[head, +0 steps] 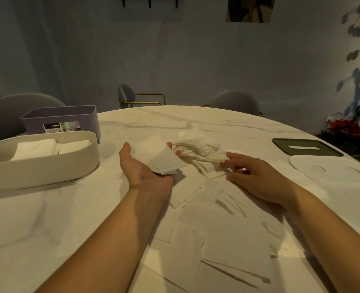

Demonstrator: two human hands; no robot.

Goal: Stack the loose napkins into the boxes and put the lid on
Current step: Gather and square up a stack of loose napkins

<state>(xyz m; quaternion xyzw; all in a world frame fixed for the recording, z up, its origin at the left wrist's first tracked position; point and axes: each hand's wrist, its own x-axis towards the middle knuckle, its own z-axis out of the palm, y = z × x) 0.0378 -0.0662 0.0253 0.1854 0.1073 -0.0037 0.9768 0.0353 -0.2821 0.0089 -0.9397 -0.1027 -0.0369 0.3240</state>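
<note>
1. A small stack of napkins was carried on the upturned, flat-open left hand, near the cream box.
2. The loose napkins on the table were touched by the right hand; whether one was pinched could not be told.
3. The white lid lay well to the right.

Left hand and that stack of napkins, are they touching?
Touching. The head view shows the stack of napkins lying on the upturned palm of the left hand, with fingertips showing past its far edge.
</note>
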